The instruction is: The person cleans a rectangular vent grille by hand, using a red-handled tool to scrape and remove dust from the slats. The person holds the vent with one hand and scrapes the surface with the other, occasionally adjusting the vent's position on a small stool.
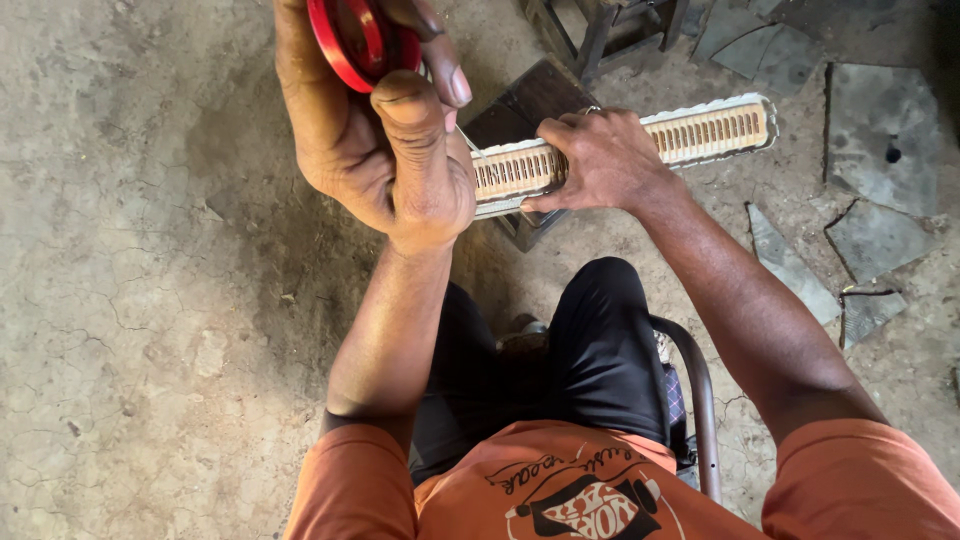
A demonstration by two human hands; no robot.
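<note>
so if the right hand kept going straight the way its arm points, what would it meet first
Probably the left hand. The right hand, gripping the long slotted strip, points up and left along its forearm; beyond its knuckles the strip runs on to the left hand, which holds a red spool. Depth is unclear.

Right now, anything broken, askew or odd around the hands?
Broken grey slabs lie scattered on the cracked floor at right. The left hand holds a red spool; the right hand grips a slotted long core, which looks intact.
</note>
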